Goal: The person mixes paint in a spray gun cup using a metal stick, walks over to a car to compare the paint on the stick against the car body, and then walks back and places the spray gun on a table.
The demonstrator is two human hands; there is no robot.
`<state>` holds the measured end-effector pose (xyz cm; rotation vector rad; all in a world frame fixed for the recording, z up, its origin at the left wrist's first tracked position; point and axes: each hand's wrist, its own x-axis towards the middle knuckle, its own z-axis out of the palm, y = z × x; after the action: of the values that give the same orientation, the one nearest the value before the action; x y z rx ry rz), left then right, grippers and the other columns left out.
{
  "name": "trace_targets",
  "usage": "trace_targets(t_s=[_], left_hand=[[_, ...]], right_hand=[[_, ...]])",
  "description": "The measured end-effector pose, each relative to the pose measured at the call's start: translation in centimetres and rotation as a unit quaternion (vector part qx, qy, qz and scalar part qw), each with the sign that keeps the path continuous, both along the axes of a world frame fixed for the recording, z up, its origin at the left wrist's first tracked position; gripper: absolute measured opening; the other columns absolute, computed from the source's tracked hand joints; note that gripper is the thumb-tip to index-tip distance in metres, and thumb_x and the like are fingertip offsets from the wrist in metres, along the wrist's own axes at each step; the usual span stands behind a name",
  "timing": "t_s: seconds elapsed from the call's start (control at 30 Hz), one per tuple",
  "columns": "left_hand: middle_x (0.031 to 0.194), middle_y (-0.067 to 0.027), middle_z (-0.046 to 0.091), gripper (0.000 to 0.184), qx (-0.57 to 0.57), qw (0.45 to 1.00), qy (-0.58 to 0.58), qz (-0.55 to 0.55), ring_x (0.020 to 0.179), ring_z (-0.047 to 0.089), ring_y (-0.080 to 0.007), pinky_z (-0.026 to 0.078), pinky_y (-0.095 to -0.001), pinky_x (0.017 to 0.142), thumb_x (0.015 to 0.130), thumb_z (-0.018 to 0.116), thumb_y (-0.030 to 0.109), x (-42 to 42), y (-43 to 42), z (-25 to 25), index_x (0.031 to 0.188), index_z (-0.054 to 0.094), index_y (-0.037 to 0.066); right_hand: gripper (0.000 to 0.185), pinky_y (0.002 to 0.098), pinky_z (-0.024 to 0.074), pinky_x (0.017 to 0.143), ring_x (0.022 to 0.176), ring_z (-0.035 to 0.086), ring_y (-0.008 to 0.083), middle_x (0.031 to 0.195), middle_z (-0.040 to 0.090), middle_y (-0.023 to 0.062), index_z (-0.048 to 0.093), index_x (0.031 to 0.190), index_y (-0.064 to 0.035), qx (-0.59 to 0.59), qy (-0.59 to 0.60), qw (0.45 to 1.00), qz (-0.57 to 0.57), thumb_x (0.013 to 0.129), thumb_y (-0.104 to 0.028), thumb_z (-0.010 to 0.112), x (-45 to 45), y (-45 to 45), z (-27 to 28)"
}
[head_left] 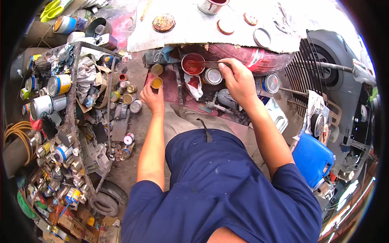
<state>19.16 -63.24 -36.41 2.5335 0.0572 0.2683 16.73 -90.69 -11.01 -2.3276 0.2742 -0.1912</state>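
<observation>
The left hand (152,97) pinches a small cup (157,83) of yellow. The right hand (237,79) grips a stick (211,64), its tip at the red pot (189,70).

Workshop, paint work next to vehicle work by the look of it: cluttered metal rack (73,101) at left crammed with paint cans (60,85) and rags (86,77), more small tins (129,98) on the grimy floor (129,172), and a white board (190,34) up front with can lids (163,23) on it, an open tin of red paint (193,64) near its edge. Vehicle side shows in the grey car (351,101) at right, slatted black grille (306,77) beside it, and loose tyres (107,197) lower left; also a blue jerrycan (311,158) and coiled hose (18,135).
</observation>
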Motion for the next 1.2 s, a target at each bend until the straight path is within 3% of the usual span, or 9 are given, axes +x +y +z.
trace_targets(t_s=[0.27, 0.47, 0.57, 0.6, 0.77, 0.87, 0.9, 1.1, 1.2], left_hand=[[0.122, -0.0091, 0.061, 0.056, 0.009, 1.000, 0.003, -0.012, 0.118, 0.050, -0.0319, 0.036, -0.0477, 0.104, 0.077, 0.079, 0.025, 0.0, 0.0, -0.7, 0.127, 0.060, 0.011], [0.125, -0.0192, 0.057, 0.062, -0.003, 0.997, -0.076, 0.007, 0.120, 0.049, -0.0357, 0.035, -0.0469, 0.106, 0.081, 0.075, 0.022, -1.2, -0.9, 4.9, 0.136, 0.053, 0.004], [0.126, -0.0220, 0.056, 0.063, -0.163, 0.974, 0.090, -0.128, 0.120, 0.049, -0.0375, 0.036, -0.0467, 0.106, 0.084, 0.073, 0.026, -1.6, -3.5, 7.3, 0.137, 0.050, 0.001], [0.131, -0.0255, 0.055, 0.066, -0.170, 0.969, 0.121, -0.134, 0.124, 0.047, -0.0411, 0.036, -0.0478, 0.107, 0.087, 0.069, 0.035, -1.7, -4.7, 7.8, 0.139, 0.049, -0.001], [0.137, -0.0301, 0.053, 0.077, -0.297, 0.875, 0.375, -0.074, 0.128, 0.051, -0.0424, 0.039, -0.0423, 0.107, 0.086, 0.063, 0.040, 1.0, -7.7, 9.4, 0.145, 0.041, -0.005], [0.135, -0.0293, 0.056, 0.080, -0.315, 0.862, 0.396, -0.032, 0.125, 0.055, -0.0385, 0.040, -0.0387, 0.106, 0.083, 0.061, 0.037, 2.0, -7.9, 6.3, 0.147, 0.037, -0.005], [0.139, -0.0285, 0.053, 0.081, -0.351, 0.835, 0.422, -0.035, 0.129, 0.052, -0.0361, 0.039, -0.0375, 0.107, 0.081, 0.059, 0.034, 2.3, -7.8, 6.0, 0.148, 0.035, -0.005], [0.146, -0.0293, 0.045, 0.080, -0.411, 0.794, 0.445, -0.050, 0.137, 0.044, -0.0360, 0.034, -0.0362, 0.111, 0.083, 0.054, 0.023, 2.1, -7.6, 4.8, 0.152, 0.026, -0.005], [0.148, -0.0293, 0.042, 0.080, -0.389, 0.836, 0.383, -0.050, 0.137, 0.043, -0.0360, 0.033, -0.0366, 0.113, 0.084, 0.053, 0.020, 1.2, -7.5, 5.7, 0.153, 0.022, -0.006]], right_hand=[[0.018, 0.0416, 0.0546, 0.074, 0.087, 0.067, 0.0326, 0.093, 0.066, 0.0116, 0.067, 0.100, -0.0082, -0.117, 0.046, 0.987, 0.098, 0.095, -0.025, 0.061, 1.9, 1.6, -3.6], [0.018, 0.0400, 0.0533, 0.075, 0.088, 0.066, 0.0323, 0.096, 0.065, 0.0111, 0.068, 0.105, -0.0081, -0.099, 0.062, 0.980, 0.162, 0.094, -0.022, 0.063, 1.4, 1.5, -3.0], [0.018, 0.0418, 0.0542, 0.074, 0.087, 0.067, 0.0319, 0.094, 0.065, 0.0105, 0.068, 0.102, -0.0092, -0.124, 0.041, 0.982, 0.137, 0.095, -0.024, 0.061, 1.9, 1.0, -3.1], [0.018, 0.0418, 0.0542, 0.074, 0.087, 0.067, 0.0318, 0.094, 0.065, 0.0105, 0.068, 0.102, -0.0091, -0.120, 0.039, 0.982, 0.137, 0.094, -0.024, 0.061, 1.7, 1.0, -3.4], [0.018, 0.0417, 0.0542, 0.074, 0.087, 0.067, 0.0315, 0.095, 0.065, 0.0103, 0.069, 0.102, -0.0091, -0.099, 0.032, 0.986, 0.131, 0.095, -0.023, 0.061, 1.5, 1.3, -3.3], [0.017, 0.0399, 0.0538, 0.076, 0.090, 0.067, 0.0322, 0.099, 0.066, 0.0111, 0.068, 0.106, -0.0081, -0.100, 0.045, 0.987, 0.121, 0.094, -0.020, 0.064, 1.6, 1.1, -3.3], [0.018, 0.0399, 0.0538, 0.076, 0.090, 0.067, 0.0322, 0.099, 0.066, 0.0110, 0.068, 0.106, -0.0083, -0.095, 0.048, 0.986, 0.125, 0.094, -0.020, 0.064, 1.6, 1.0, -3.8], [0.019, 0.0397, 0.0538, 0.079, 0.092, 0.067, 0.0324, 0.103, 0.066, 0.0116, 0.068, 0.108, -0.0066, -0.077, 0.034, 0.991, 0.103, 0.095, -0.019, 0.062, 1.5, 0.6, -2.8], [0.020, 0.0396, 0.0538, 0.078, 0.091, 0.067, 0.0323, 0.103, 0.066, 0.0112, 0.068, 0.109, -0.0070, -0.061, 0.046, 0.987, 0.140, 0.095, -0.019, 0.062, 0.9, 0.4, -2.7]])
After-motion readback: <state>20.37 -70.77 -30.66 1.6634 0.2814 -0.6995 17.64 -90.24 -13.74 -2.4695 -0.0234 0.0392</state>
